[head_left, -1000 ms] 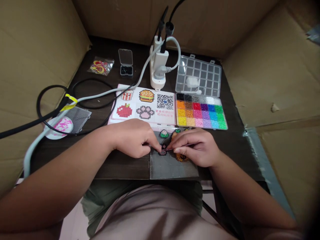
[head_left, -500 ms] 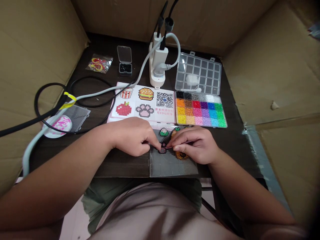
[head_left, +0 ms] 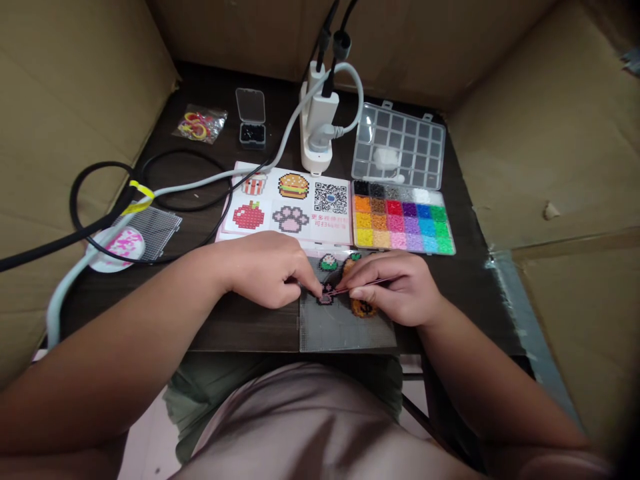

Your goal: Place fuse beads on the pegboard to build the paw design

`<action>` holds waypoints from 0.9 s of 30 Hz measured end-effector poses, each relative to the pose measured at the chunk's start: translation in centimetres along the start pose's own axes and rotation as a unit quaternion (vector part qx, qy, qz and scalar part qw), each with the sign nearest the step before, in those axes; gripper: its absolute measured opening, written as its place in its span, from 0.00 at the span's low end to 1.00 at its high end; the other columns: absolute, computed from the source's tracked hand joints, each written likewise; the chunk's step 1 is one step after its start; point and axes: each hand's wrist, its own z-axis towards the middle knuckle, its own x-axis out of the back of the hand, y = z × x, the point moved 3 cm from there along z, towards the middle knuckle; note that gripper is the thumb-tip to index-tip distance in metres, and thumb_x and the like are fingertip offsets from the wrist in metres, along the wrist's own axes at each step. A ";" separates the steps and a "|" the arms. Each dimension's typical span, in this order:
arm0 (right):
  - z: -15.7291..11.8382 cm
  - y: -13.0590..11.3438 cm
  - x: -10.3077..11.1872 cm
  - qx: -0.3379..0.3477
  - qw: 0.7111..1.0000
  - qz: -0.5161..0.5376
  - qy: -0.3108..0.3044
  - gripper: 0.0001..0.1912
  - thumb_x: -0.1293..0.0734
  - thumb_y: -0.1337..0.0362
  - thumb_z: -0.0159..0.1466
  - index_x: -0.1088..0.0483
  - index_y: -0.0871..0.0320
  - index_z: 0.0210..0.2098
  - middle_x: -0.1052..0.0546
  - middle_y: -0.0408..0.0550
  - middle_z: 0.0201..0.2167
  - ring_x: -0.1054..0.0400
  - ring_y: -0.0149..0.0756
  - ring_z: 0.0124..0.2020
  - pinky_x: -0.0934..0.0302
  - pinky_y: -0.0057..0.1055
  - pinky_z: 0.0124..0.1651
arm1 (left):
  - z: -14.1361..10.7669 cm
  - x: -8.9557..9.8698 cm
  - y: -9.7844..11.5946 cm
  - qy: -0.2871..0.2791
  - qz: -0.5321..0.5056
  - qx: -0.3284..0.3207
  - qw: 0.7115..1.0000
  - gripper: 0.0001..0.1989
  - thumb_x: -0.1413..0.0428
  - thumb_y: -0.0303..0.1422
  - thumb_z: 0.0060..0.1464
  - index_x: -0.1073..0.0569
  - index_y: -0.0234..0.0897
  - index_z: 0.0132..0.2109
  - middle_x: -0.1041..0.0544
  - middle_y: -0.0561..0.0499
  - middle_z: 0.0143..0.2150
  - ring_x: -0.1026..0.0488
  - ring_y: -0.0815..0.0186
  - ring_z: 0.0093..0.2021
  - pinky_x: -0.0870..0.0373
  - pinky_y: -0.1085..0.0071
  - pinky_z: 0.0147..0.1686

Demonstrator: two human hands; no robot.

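Observation:
My right hand pinches pink tweezers between thumb and fingers, their tips reaching left to a small paw of pink and black beads. This lies on a clear pegboard at the table's front edge. Holding nothing, my left hand has its index finger stretched to the paw's upper left side, with the other fingers curled under. On the same board sit a green and white bead figure and an orange one with black marks. My right hand partly covers the orange beadwork.
Behind the board lie a pattern sheet and a sorted bead box with its lid raised. A power strip stands at the back. Cables cross the left side, over a white dish. Cardboard walls enclose the table.
The tweezer tips and my left fingertip have shifted slightly up the bead paw, so more of its lower part shows. The whole view has moved a little.

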 end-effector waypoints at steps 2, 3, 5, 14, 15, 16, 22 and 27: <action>0.0 0.0 0.0 0.000 1.000 0.002 0.003 0.03 0.23 0.66 0.67 0.16 0.59 0.36 0.12 0.54 0.34 0.15 0.37 0.34 0.22 0.30 0.44 | 0.0 0.0 0.0 -0.003 -0.006 0.003 1.000 0.28 0.46 0.24 0.55 0.14 0.53 0.56 0.10 0.53 0.45 0.16 0.63 0.40 0.29 0.69 0.41; 0.0 0.0 -0.1 0.001 1.000 0.002 0.002 0.03 0.23 0.67 0.67 0.16 0.59 0.36 0.12 0.54 0.34 0.15 0.37 0.34 0.22 0.29 0.44 | 0.1 0.0 -0.1 -0.004 -0.007 0.005 1.000 0.28 0.46 0.24 0.55 0.14 0.52 0.55 0.10 0.53 0.45 0.16 0.63 0.40 0.29 0.69 0.41; 0.0 0.0 -0.1 0.005 1.000 0.005 0.001 0.02 0.23 0.69 0.66 0.16 0.59 0.36 0.12 0.54 0.34 0.15 0.37 0.35 0.22 0.29 0.44 | 0.1 0.0 0.0 -0.005 -0.005 0.009 1.000 0.27 0.46 0.24 0.55 0.14 0.51 0.55 0.10 0.53 0.45 0.16 0.63 0.40 0.28 0.69 0.41; 0.1 0.3 -0.3 0.011 1.000 0.019 -0.004 0.01 0.23 0.71 0.65 0.16 0.61 0.35 0.12 0.55 0.34 0.15 0.37 0.35 0.22 0.29 0.44 | 0.1 0.1 0.1 -0.007 -0.007 0.012 1.000 0.27 0.46 0.24 0.55 0.13 0.50 0.55 0.10 0.53 0.44 0.17 0.63 0.40 0.29 0.70 0.40; 0.1 0.3 -0.3 0.010 1.000 0.020 -0.004 0.01 0.23 0.71 0.65 0.16 0.60 0.35 0.12 0.55 0.34 0.15 0.37 0.34 0.22 0.29 0.44 | 0.1 0.1 0.1 -0.007 -0.007 0.013 1.000 0.27 0.46 0.24 0.55 0.14 0.50 0.55 0.10 0.53 0.44 0.16 0.63 0.40 0.29 0.70 0.40; 0.1 0.3 -0.3 0.008 1.000 0.021 -0.004 0.01 0.23 0.70 0.65 0.16 0.60 0.36 0.12 0.55 0.34 0.15 0.37 0.34 0.22 0.29 0.43 | 0.1 0.1 0.1 -0.006 -0.007 0.014 1.000 0.27 0.46 0.24 0.55 0.14 0.50 0.55 0.10 0.53 0.44 0.16 0.63 0.40 0.29 0.70 0.40; 0.0 0.1 -0.1 0.001 1.000 0.012 -0.002 0.02 0.23 0.69 0.66 0.16 0.59 0.36 0.12 0.54 0.34 0.15 0.36 0.34 0.22 0.29 0.43 | 0.1 0.0 -0.1 0.008 -0.011 0.002 1.000 0.27 0.46 0.23 0.54 0.13 0.51 0.55 0.10 0.54 0.43 0.17 0.65 0.38 0.30 0.71 0.39; -0.1 0.2 -0.1 0.002 1.000 0.005 -0.002 0.02 0.23 0.69 0.66 0.16 0.59 0.36 0.12 0.54 0.33 0.15 0.37 0.34 0.22 0.30 0.43 | 0.1 -0.1 -0.2 0.009 -0.020 0.005 1.000 0.27 0.46 0.23 0.54 0.13 0.51 0.54 0.10 0.55 0.43 0.17 0.65 0.38 0.30 0.71 0.39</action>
